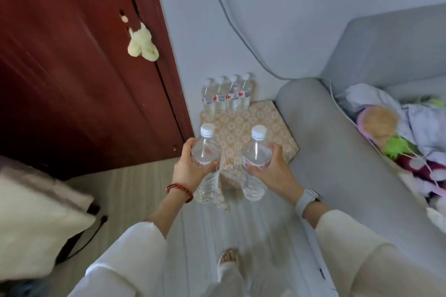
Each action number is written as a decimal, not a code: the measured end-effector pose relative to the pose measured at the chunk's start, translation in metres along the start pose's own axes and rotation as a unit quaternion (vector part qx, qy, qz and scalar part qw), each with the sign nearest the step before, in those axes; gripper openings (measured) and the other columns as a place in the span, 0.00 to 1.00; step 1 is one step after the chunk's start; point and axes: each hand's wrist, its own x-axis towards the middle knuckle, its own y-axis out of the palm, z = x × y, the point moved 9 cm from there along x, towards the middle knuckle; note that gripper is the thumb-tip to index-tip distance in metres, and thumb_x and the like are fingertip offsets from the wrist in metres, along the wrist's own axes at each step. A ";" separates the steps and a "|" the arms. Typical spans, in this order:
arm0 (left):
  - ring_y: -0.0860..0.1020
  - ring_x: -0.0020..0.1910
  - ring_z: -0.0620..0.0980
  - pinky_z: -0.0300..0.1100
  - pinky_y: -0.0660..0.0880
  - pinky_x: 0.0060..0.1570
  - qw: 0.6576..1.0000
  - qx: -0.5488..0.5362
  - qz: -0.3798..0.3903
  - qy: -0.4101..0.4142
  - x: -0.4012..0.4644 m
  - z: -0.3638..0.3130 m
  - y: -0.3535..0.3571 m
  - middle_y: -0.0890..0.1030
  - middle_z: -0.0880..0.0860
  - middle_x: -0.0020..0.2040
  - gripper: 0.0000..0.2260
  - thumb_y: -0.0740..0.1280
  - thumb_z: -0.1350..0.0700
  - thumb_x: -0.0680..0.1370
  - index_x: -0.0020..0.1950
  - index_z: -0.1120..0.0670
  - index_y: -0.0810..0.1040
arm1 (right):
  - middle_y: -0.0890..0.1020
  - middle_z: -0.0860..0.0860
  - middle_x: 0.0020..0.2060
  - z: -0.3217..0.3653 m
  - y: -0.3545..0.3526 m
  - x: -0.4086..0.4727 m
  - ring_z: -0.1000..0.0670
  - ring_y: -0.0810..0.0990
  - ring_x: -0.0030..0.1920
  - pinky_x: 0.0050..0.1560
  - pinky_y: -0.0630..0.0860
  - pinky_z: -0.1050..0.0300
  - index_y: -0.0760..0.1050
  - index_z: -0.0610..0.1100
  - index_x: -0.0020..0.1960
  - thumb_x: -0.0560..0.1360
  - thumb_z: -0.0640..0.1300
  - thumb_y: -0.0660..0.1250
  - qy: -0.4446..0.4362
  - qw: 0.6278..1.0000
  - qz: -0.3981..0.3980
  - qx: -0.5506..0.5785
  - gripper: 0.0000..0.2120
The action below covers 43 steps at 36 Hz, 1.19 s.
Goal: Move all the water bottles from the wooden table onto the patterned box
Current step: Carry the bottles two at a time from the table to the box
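A home: grey sofa [337, 152], plush toys [386, 135], wooden door [72, 79].

We see the patterned box [251, 132] on the pale striped floor [169, 200], its far edge near the wall and its right side just beside the grey sofa [337, 152]. Four water bottles [226, 95] stand upright in a row along the box's far edge — caps white, labels red and white, each just beside the next. The rest of the box top lies bare — a cream floral print.
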 end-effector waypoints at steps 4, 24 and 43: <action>0.76 0.45 0.50 0.41 0.72 0.42 0.999 0.019 0.019 -0.020 0.068 -0.005 0.020 0.76 0.47 0.49 0.33 0.77 0.45 0.61 0.60 0.40 0.63 | 0.72 0.52 0.54 -0.004 -0.005 0.079 0.48 0.75 0.52 0.51 0.75 0.51 0.57 0.50 0.61 0.65 0.56 0.74 0.024 0.999 0.009 -0.047 0.34; 0.73 0.56 0.51 0.49 0.75 0.55 0.990 0.059 -0.011 -0.124 0.336 0.124 0.125 0.72 0.52 0.63 0.33 0.78 0.55 0.63 0.64 0.46 0.67 | 0.75 0.48 0.50 -0.121 0.083 0.390 0.44 0.78 0.46 0.39 0.78 0.51 0.58 0.45 0.61 0.66 0.52 0.74 0.062 0.988 0.059 -0.127 0.33; 0.72 0.51 0.44 0.22 0.72 0.38 0.997 0.021 -0.030 -0.073 0.397 0.151 0.119 0.67 0.47 0.59 0.33 0.75 0.66 0.64 0.65 0.46 0.69 | 0.71 0.60 0.60 -0.120 0.152 0.424 0.62 0.73 0.60 0.56 0.73 0.69 0.58 0.52 0.66 0.68 0.41 0.74 0.075 0.976 0.102 0.176 0.34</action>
